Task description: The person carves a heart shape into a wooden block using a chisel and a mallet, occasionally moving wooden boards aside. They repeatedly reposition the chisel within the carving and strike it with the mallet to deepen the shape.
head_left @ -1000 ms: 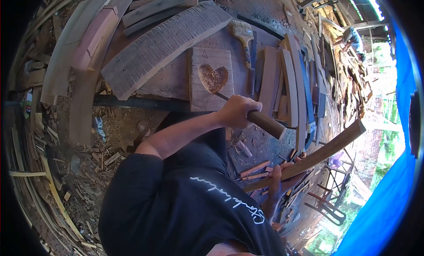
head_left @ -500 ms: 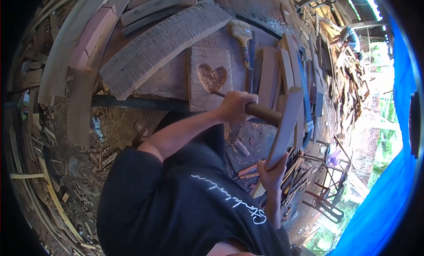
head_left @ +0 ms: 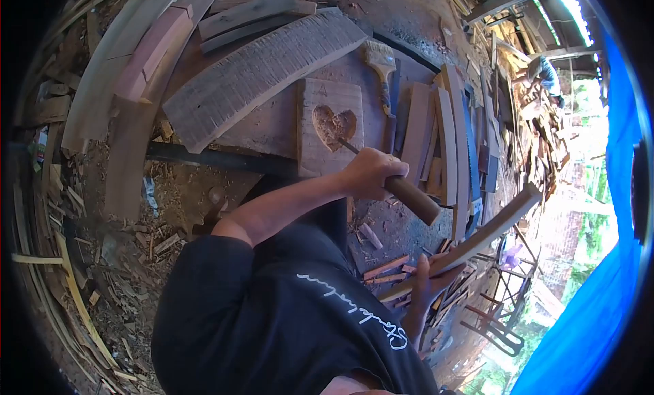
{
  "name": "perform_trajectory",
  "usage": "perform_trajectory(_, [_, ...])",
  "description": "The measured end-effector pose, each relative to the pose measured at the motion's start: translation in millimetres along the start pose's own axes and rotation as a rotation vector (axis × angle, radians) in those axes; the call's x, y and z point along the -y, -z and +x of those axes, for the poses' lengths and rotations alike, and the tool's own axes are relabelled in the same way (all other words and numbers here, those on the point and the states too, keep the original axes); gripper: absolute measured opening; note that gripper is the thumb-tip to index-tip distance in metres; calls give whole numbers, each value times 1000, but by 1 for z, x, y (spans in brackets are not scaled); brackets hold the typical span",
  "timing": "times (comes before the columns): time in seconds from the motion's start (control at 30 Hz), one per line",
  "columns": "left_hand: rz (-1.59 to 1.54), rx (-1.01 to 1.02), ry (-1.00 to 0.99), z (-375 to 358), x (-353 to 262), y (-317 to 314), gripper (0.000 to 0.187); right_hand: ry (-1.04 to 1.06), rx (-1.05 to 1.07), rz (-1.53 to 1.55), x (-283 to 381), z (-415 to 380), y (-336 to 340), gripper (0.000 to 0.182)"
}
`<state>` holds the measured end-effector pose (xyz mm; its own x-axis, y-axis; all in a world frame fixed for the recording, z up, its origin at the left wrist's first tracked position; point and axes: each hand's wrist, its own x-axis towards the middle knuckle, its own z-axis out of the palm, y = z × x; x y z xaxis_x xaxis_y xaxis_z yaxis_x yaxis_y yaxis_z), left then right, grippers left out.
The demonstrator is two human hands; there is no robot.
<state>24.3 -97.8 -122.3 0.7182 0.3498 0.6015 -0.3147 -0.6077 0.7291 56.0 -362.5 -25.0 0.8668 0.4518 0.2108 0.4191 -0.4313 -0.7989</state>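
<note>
My left hand (head_left: 373, 174) is wrapped round the wooden handle of a chisel (head_left: 417, 201). The chisel's thin blade slants up and left to the lower right edge of a heart-shaped hollow (head_left: 332, 124), carved in a small wooden board (head_left: 351, 97). Loose chips lie inside the hollow. Over to the right, my right hand (head_left: 434, 278) grips a long wooden stick (head_left: 503, 220), held apart from the butt of the chisel handle.
A wide rough plank (head_left: 266, 75) lies left of the board. On its right are a paintbrush (head_left: 381, 68), wood strips (head_left: 417, 126) and a blue-edged saw (head_left: 471, 122). Offcuts cover the ground. Another person (head_left: 543, 75) bends over far right, near a blue tarp (head_left: 593, 313).
The stick has swung away from the chisel's butt, down and to the right, with my right hand. My left hand still holds the chisel, its tip now slightly higher along the hollow's edge.
</note>
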Motion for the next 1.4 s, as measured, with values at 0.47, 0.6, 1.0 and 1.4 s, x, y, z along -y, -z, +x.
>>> perform_trajectory(0.47, [-116,-77,53,-3,-2,-5,25,38,84,-119,11,-5,-1,56])
perform_trajectory(0.6, [-157,-75,92,0,-3,-3,26,40,67,19,27,2,-1,62])
perform_trajectory(1.0, [-171,-51,112,2,-1,-2,25,130,35,-92,22,13,2,65])
perform_trajectory(1.4, [-217,-70,128,5,3,0,27,330,12,-77,17,13,24,70])
